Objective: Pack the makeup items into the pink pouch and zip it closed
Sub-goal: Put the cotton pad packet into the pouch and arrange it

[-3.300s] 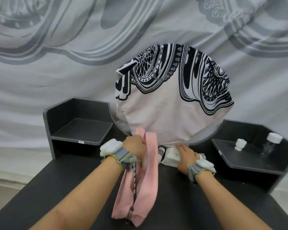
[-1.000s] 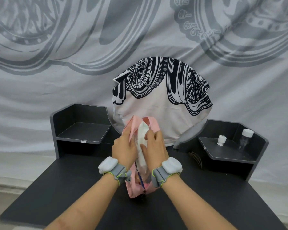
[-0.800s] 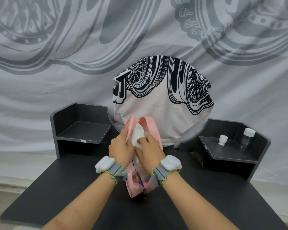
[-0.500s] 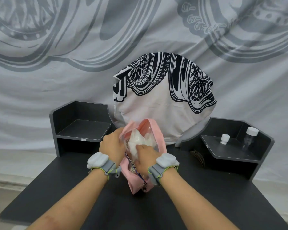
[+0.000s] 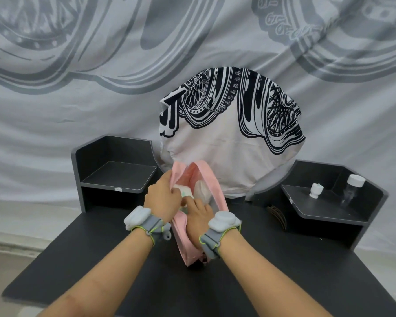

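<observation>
The pink pouch (image 5: pixel 213 179) stands upright on the dark table (image 5: pixel 284 282), its mouth spread wide. My left hand (image 5: pixel 161 199) grips the pouch's left rim and holds it apart. My right hand (image 5: pixel 198 213) reaches into the mouth, its fingers pressing a white soft packet (image 5: pixel 188 191) down inside. A second pale item (image 5: pixel 202 191) shows deeper in the pouch. The zipper pull is hidden behind my right wrist.
A round board under a black-and-white patterned cloth (image 5: pixel 231 133) stands right behind the pouch. A raised shelf (image 5: pixel 121 177) sits at the left. The right shelf (image 5: pixel 320 207) carries a small white bottle (image 5: pixel 316 191) and a clear jar with a white cap (image 5: pixel 352 186).
The white packet has gone from sticking out above the rim to lying inside the pouch. My right hand has pushed down into the mouth, and my left hand has pulled the rim wider.
</observation>
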The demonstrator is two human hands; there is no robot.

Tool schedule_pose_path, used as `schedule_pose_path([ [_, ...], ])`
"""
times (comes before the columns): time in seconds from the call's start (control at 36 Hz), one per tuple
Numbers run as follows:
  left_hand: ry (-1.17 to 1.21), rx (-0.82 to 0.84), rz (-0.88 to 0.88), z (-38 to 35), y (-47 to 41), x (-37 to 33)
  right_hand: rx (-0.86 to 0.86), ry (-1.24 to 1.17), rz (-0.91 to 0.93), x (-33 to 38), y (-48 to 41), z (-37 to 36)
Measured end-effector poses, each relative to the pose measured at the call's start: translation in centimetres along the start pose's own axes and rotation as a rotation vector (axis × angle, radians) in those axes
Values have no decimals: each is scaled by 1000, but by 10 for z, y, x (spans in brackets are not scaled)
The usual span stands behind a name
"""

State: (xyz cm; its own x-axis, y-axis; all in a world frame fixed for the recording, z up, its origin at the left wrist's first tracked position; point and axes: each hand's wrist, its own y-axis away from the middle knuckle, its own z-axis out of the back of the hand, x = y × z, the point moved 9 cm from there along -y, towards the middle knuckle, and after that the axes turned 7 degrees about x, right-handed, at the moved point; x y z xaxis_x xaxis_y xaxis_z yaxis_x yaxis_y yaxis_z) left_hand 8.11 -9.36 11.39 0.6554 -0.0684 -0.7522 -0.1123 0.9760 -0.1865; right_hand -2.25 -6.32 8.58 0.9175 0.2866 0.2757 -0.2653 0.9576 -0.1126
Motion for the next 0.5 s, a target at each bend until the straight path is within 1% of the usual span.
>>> schedule_pose_path([
  [0.06,51,54,-20,-5,3,0,84,87,-28,-1,-3,-5],
  [0.11,99,101,-36,-9,7,-2,167,64,-19,-4,-4,-8],
  [0.14,126,122,-37,-11,8,-2,205,29,-3,-5,-4,-10],
  [0.22,186,162,-21,-16,9,-2,302,54,130,1,1,-11],
  [0.33,162,161,5,-19,7,-7,301,-137,171,-1,4,1],
  [0.42,118,169,0,-20,7,-13,332,-216,146,-15,-2,-7],
  [0.5,83,203,-27,-22,6,-17,258,-454,124,-25,-9,1],
])
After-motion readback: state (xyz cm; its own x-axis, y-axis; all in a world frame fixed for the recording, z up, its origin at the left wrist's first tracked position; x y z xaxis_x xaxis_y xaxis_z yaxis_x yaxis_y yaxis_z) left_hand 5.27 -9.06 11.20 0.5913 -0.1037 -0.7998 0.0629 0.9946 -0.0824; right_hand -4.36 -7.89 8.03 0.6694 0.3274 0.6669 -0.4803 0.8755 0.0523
